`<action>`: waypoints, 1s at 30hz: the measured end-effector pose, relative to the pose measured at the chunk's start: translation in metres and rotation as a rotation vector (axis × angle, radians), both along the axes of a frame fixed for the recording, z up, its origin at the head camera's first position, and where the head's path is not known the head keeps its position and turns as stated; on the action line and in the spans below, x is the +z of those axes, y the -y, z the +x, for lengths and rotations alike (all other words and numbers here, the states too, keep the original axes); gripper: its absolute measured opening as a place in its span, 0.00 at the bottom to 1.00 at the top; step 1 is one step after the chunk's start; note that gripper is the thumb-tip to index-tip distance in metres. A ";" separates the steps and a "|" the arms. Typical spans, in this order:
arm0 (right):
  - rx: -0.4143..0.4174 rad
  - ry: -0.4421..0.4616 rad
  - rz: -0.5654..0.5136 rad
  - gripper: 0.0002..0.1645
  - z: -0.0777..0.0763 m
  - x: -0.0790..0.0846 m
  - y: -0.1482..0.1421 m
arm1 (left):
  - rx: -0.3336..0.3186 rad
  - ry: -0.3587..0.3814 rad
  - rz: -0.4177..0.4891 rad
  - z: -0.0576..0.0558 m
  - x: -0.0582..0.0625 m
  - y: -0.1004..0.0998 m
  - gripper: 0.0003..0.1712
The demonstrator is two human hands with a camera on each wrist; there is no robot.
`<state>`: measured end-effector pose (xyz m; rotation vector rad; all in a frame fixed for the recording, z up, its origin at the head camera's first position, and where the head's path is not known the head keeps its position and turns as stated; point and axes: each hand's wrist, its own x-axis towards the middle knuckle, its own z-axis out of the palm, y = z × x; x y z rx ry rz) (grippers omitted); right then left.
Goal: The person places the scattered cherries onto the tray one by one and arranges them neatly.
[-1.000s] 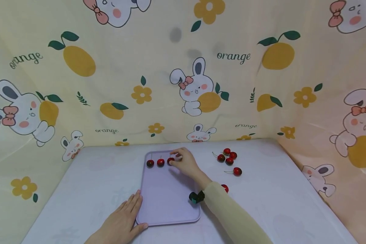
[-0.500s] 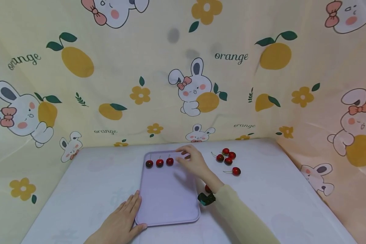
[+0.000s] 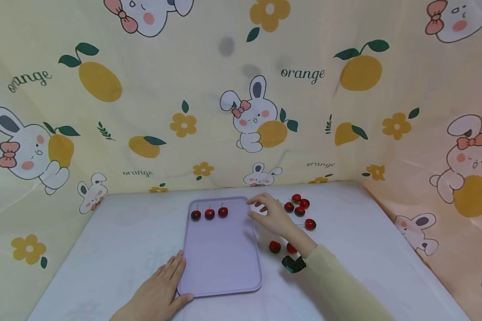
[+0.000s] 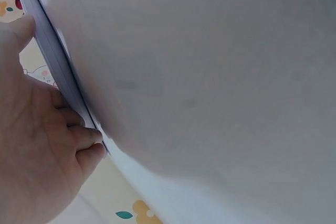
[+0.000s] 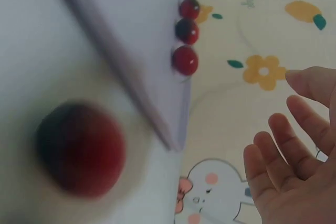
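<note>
Three dark red cherries, left (image 3: pixel 196 215), middle (image 3: pixel 209 214) and right (image 3: pixel 222 211), sit in a row with stems pointing away at the far end of a lilac tray (image 3: pixel 221 258). My left hand (image 3: pixel 158 285) rests along the tray's near left edge, fingers extended; the left wrist view shows its fingertips at the tray's side. Over the far right edge of the tray hovers my right hand (image 3: pixel 275 218), its fingers relaxed and apart. Nothing lies between them, as the right wrist view confirms. A blurred cherry (image 5: pixel 81 148) looms large there, beside the tray.
Right of the tray, a cluster of several cherries (image 3: pixel 299 211) lies far back. A single stemmed cherry (image 3: pixel 310 224) is nearer. Two more, one (image 3: pixel 275 247) by the tray and one (image 3: pixel 292 248) partly behind the right wrist, lie closer. A printed cloth (image 3: pixel 184 147) backs the white table (image 3: pixel 116 249).
My right hand has let go of the right cherry of the row and moved right, to the tray's right edge. The left hand stays in place.
</note>
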<state>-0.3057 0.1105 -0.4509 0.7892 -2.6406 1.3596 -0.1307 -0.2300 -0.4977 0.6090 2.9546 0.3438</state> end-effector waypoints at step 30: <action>0.084 0.139 0.271 0.15 0.040 -0.035 -0.070 | 0.008 0.031 0.004 0.000 0.001 0.000 0.57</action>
